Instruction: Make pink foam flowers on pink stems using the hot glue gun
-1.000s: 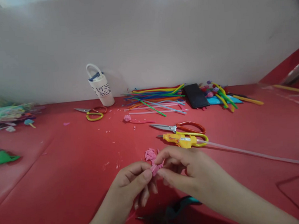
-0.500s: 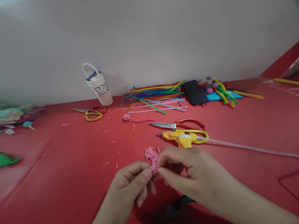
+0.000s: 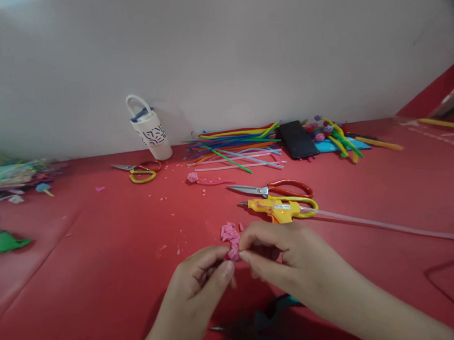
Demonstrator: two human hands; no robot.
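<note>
Both hands are pinched in tight on one tiny pink piece (image 3: 234, 253). The left hand (image 3: 202, 280) and right hand (image 3: 288, 258) meet with their fingers (image 3: 258, 267) closed narrow on it, just above the red surface (image 3: 102, 257) and right next to a little heap of pink scraps (image 3: 229, 233). It looks soft and basically weightless, like foam or fuzzy craft stuff. I'd guess it squashes easily and would pop out if squeezed hard, so a light fingertip grip at its edges seems right, which is pretty much how it's held. Only real container here is the white cup (image 3: 151, 131) with a loop handle back by the wall. There's something dark blue at its rim, but I can't tell what's inside. Also lying around: a yellow glue gun (image 3: 280, 210), red-handled scissors (image 3: 273, 189), yellow-handled scissors (image 3: 140, 173), a bundle of colored sticks (image 3: 235, 146), a phone (image 3: 296, 140), and a dark teal-handled tool (image 3: 258, 323) under the wrists.
</note>
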